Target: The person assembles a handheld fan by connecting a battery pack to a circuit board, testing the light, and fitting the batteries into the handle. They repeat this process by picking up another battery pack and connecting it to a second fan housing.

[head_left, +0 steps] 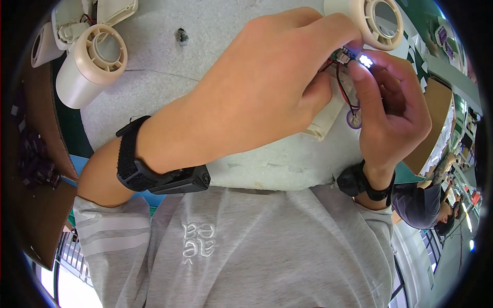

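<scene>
A small circuit board (343,55) with a glowing white light (365,60) at its end is pinched between my two hands at the upper right. The fingers of my left hand (277,77) are closed on the board's left side. Thumb and forefinger of my right hand (393,115) grip its lit end. Red and black wires (340,82) run down from the board toward a round purple-edged part (354,119), which looks like the end of a cylindrical cell. Partly hidden under my hands lies a cream plastic housing (321,126).
A cream cylindrical housing (79,77) with a ringed opening lies at the upper left, beside opened housing pieces (72,23). Another ringed housing (387,23) is just beyond my right hand. White foam padding (174,66) covers the worktop. Cardboard boxes (434,110) flank it; a person (423,205) is at far right.
</scene>
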Available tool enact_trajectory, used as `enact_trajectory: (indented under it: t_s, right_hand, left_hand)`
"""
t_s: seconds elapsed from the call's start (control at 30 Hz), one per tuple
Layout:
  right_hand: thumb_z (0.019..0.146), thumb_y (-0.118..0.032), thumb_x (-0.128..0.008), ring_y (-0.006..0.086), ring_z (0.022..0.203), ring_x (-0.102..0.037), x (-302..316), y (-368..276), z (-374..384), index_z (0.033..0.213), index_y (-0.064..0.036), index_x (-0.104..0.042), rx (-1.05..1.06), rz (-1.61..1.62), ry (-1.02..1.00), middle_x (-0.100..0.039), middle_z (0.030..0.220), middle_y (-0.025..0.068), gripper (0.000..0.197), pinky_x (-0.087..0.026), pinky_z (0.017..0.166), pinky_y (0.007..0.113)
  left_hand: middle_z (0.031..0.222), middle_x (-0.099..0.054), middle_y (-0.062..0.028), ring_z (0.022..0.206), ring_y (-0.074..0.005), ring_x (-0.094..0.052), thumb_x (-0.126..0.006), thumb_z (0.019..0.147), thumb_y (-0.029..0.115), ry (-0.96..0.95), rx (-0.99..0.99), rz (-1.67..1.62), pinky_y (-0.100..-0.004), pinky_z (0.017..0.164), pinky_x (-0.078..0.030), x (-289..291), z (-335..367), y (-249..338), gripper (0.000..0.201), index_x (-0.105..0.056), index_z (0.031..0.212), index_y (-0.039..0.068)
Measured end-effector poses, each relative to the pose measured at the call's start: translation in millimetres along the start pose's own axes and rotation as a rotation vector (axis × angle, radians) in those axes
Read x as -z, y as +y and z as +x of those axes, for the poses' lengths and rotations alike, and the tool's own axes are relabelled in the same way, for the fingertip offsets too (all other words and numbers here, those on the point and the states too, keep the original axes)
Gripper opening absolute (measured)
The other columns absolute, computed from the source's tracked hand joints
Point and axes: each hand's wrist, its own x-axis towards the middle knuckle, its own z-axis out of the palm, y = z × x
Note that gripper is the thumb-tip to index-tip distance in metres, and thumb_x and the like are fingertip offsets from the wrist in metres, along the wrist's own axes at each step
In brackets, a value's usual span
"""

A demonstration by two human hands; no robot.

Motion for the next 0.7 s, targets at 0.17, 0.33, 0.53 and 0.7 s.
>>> enact_trajectory:
  t_s: [0.17, 0.33, 0.53, 0.7]
  right_hand:
    - [0.081, 0.003, -0.071, 0.002, 0.064, -0.056, 6, -14, 2, 0.098, 0.0, -0.068, -0.199, -0.083, -0.05, -0.066, 0.078, 0.0007, 0.017, -0.04, 0.054, 0.015]
    - [0.08, 0.004, -0.072, 0.0021, 0.065, -0.056, 9, 2, 0, 0.096, 0.001, -0.068, -0.039, -0.025, -0.074, -0.065, 0.081, 0.0014, 0.017, -0.039, 0.053, 0.015]
    - [0.077, 0.005, -0.073, 0.0041, 0.068, -0.058, 12, 4, 3, 0.095, 0.0028, -0.067, 0.138, -0.16, -0.126, -0.065, 0.087, 0.0037, 0.018, -0.042, 0.055, 0.016]
    - [0.077, 0.006, -0.073, 0.0061, 0.068, -0.059, 9, 0, 3, 0.094, 0.0028, -0.067, 0.149, -0.223, -0.111, -0.065, 0.088, 0.0047, 0.019, -0.044, 0.057, 0.016]
  left_hand:
    - [0.073, -0.062, -0.0132, 0.063, -0.0266, -0.061, -0.07, 0.067, 0.002, 0.068, -0.026, -0.034, -0.034, 0.06, -0.048, -4, -2, -7, 0.021, -0.066, 0.088, 0.0]
    - [0.072, -0.061, -0.0133, 0.063, -0.0275, -0.06, -0.07, 0.067, 0.002, 0.079, -0.026, -0.058, -0.0346, 0.059, -0.048, -5, 0, -11, 0.021, -0.066, 0.087, 0.0]
    - [0.075, -0.062, -0.0135, 0.064, -0.0279, -0.061, -0.068, 0.069, 0.001, 0.042, 0.005, -0.081, -0.0344, 0.059, -0.049, 0, 2, -10, 0.022, -0.066, 0.091, 0.001]
    - [0.078, -0.063, -0.0138, 0.065, -0.0283, -0.062, -0.067, 0.07, 0.0, 0.012, 0.032, -0.102, -0.0342, 0.059, -0.049, -1, 4, -4, 0.024, -0.066, 0.094, 0.002]
